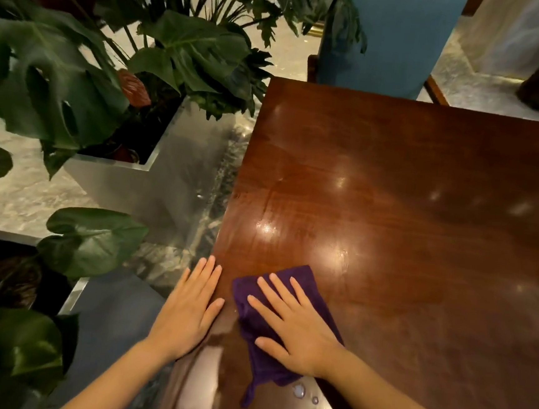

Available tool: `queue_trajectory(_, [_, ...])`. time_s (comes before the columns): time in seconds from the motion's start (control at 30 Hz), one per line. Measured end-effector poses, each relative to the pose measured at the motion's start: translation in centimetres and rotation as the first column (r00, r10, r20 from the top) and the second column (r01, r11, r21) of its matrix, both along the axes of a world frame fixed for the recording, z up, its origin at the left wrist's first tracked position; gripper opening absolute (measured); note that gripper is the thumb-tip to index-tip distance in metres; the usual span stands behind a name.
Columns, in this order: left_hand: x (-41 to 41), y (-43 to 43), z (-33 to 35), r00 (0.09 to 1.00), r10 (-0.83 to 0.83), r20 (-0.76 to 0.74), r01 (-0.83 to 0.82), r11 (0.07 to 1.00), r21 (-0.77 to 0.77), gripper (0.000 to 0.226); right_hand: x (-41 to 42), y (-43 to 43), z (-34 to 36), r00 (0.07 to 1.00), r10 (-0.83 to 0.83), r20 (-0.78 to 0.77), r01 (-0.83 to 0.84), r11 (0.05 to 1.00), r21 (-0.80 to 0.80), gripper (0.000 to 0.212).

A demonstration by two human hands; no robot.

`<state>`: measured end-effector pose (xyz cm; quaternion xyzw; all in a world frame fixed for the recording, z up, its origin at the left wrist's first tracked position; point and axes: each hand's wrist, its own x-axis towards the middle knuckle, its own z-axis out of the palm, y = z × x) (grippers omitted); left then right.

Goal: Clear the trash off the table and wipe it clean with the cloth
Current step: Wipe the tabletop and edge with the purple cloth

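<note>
The table (391, 215) shows no trash, so the risk is w/ the near corner: plant leaves (92, 241) crowd the left edge, the cloth (249, 343) under the flat, open right hand (296, 334) could smear or miss the water drops (299, 390), left hand (187, 311) flat, empty.

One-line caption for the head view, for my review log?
Right hand presses purple cloth flat on wooden table; left hand rests at its edge.
</note>
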<state>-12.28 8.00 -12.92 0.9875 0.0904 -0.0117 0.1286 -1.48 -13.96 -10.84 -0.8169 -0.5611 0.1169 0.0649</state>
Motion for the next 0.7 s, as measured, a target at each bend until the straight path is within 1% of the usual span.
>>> queue_trajectory(0.07, [-1.3, -0.8, 0.0, 0.999, 0.026, -0.024, -0.026, 1.000, 0.008, 0.068, 0.3, 0.0, -0.6, 0.995, 0.042, 0.095, -0.040, 0.999, -0.030, 0.064])
queue_trajectory(0.17, [-1.9, -1.4, 0.1, 0.997, 0.058, -0.052, -0.058, 0.998, -0.002, 0.066, 2.5, 1.7, -0.8, 0.994, 0.048, 0.099, -0.047, 0.999, -0.010, 0.062])
queue_trajectory(0.23, [-1.9, -1.5, -0.1, 0.997, 0.066, -0.044, -0.066, 0.998, 0.006, 0.066, 4.9, 3.7, -0.8, 0.994, -0.001, 0.107, 0.002, 1.000, -0.014, 0.063])
queue_trajectory(0.3, [-1.9, -1.7, -0.3, 0.996, 0.079, -0.039, -0.078, 0.996, 0.032, 0.066, 7.7, 6.6, -0.7, 0.992, -0.100, 0.082, 0.103, 0.994, -0.022, 0.066])
queue_trajectory(0.37, [-1.5, -2.0, -0.2, 0.996, 0.087, -0.024, -0.086, 0.995, 0.042, 0.067, 10.0, 9.8, -0.6, 0.968, -0.237, 0.080, 0.237, 0.971, 0.000, 0.070])
queue_trajectory(0.47, [0.2, -2.8, 0.3, 0.996, 0.084, 0.004, -0.084, 0.996, 0.023, 0.070, 11.7, 12.8, -0.9, 0.920, -0.383, 0.084, 0.384, 0.923, 0.008, 0.065])
queue_trajectory(0.57, [3.0, -4.1, 1.1, 0.996, 0.081, 0.038, -0.081, 0.997, 0.004, 0.076, 11.8, 12.9, -0.9, 0.913, -0.403, 0.067, 0.401, 0.915, 0.037, 0.063])
queue_trajectory(0.7, [6.1, -6.8, 2.2, 0.998, 0.052, 0.046, -0.053, 0.999, 0.015, 0.084, 13.4, 9.3, -0.5, 0.888, -0.456, 0.063, 0.455, 0.890, 0.033, 0.063])
